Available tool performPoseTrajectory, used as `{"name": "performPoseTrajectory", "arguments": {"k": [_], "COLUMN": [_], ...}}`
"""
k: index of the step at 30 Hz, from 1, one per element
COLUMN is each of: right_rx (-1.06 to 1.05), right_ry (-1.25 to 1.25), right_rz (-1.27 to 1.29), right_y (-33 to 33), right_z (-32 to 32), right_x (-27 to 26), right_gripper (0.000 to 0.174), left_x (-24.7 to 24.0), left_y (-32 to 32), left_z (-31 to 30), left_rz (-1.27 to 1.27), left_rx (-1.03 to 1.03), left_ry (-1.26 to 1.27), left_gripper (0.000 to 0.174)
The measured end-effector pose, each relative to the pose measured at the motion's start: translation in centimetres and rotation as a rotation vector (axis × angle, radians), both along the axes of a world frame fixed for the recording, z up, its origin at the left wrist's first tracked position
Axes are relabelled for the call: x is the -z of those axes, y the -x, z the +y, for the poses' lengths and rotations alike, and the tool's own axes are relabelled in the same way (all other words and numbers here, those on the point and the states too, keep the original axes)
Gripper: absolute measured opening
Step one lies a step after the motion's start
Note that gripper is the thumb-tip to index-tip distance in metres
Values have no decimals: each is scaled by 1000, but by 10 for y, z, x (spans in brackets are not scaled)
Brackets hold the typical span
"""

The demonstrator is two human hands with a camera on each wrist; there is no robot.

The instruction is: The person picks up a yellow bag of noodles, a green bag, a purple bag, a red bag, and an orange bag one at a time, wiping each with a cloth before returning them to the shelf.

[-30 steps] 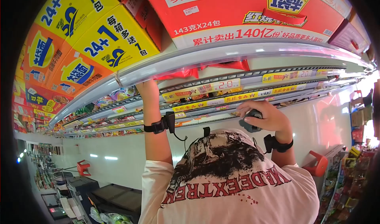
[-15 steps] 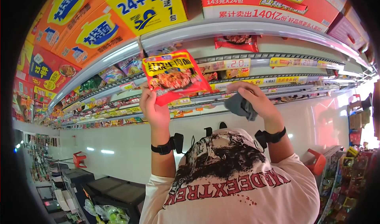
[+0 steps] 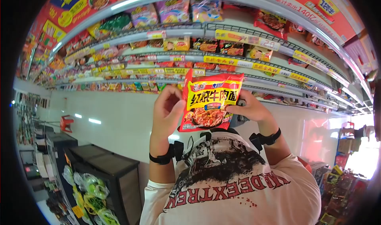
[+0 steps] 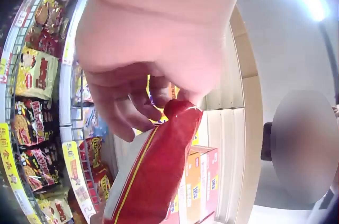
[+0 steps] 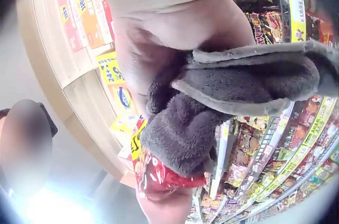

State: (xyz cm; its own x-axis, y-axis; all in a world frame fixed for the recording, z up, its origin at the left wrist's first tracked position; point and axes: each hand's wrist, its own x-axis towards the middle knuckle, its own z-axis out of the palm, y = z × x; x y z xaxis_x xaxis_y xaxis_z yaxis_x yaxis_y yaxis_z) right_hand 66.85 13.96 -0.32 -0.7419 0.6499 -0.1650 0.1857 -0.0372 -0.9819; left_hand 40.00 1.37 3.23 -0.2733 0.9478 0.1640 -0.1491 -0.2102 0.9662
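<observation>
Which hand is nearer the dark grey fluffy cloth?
The right hand: it grips the cloth, right by the red and yellow plastic noodle packet. The left hand is farther off, pinching the packet's opposite side.

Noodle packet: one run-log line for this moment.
noodle packet | front: faces head view | left hand: pinches edge | right hand: holds grey cloth, thumb on packet's opposite side

I'm looking at a shop, a grocery by its stock: long tiered shelves (image 3: 254, 68) of packaged instant noodles and snacks, with yellow price labels (image 3: 247, 39) along their edges. Above them I see printed noodle cartons (image 3: 313, 10), and bagged green produce (image 3: 93, 189) sits off to the left.
</observation>
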Motion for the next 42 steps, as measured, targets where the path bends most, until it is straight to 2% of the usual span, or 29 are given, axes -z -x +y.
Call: {"name": "performPoseTrajectory", "arguments": {"k": [2, 6, 8, 12, 18, 21, 24, 27, 30, 33, 36, 39, 42], "right_rx": [2, 58, 76, 91, 107, 91, 104, 108, 178, 239, 286, 360, 361], "right_ry": [-15, -152, -292, -264, -310, -328, -331, -189, -374, -312, -344, -286, -231], "right_rz": [-26, -71, -112, -145, -170, -176, -166, -198, -89, -126, -110, 41, 29], "right_y": [1, 3, 4, 3, -5, -10, -14, -18, -27, -26, -32, -37, -39], "right_z": [-16, -44, -53, -69, -83, -88, -91, -96, -97, -100, -95, -86, -83], "right_x": [-4, -14, -18, -34, -34, -39, -41, -47, -34, -39, -40, -26, -28], "right_gripper": [59, 58, 56, 57, 52, 50, 49, 47, 46, 45, 45, 47, 46], "left_x": [-2, 6, 12, 6, 14, 12, 12, 7, 1, 6, -5, 8, 19], "left_y": [-4, -1, 2, 4, 11, 5, 7, -5, -4, -14, -24, -14, -11], "left_z": [-17, -43, -51, -67, -77, -75, -71, -72, -51, -40, -35, -34, -30], "left_rz": [44, 433, 306, -36, -298, -270, -115, 24, 875, 822, 129, 398, 377], "left_rx": [-43, -173, -152, -42, 244, 207, 292, 118, -473, -560, -190, 10, 50], "left_ry": [43, -22, -10, 109, 33, -12, -212, -182, -433, -376, -33, 72, 11], "left_gripper": [9, 13, 13, 12, 13, 19, 20, 20, 21, 22, 25, 28, 26]}}
